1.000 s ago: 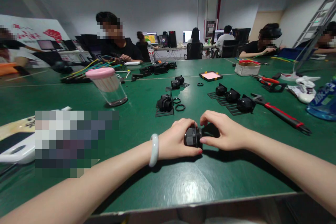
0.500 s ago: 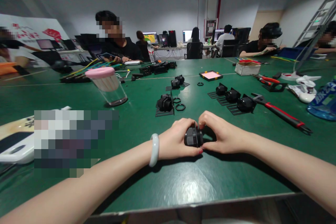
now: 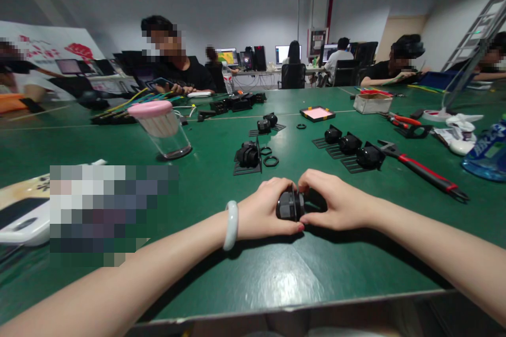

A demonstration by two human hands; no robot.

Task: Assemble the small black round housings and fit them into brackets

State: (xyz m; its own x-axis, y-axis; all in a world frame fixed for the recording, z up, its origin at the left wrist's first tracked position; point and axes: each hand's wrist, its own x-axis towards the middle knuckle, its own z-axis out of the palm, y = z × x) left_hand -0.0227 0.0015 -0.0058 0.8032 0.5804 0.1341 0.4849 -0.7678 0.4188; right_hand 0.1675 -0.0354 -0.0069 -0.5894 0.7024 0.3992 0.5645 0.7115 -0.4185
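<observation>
Both of my hands meet on a small black round fitting [image 3: 290, 206] resting low on the green table [image 3: 253, 268]. My left hand [image 3: 264, 215], with a pale bangle on its wrist, wraps the fitting from the left, fingers curled around it. My right hand [image 3: 336, 202] closes on the fitting's right end with thumb and fingers. Much of the part is hidden between the hands.
Similar black fittings on ribbed plates [image 3: 248, 157] [image 3: 369, 157] and loose black rings [image 3: 271, 161] lie beyond my hands. A red-handled wrench [image 3: 425, 172] lies at the right, a pink-lidded clear jar [image 3: 161, 129] at the left. Several people sit along the far edge.
My right hand has closed in tighter against the fitting, covering more of its right end. The left hand and the fitting have barely shifted.
</observation>
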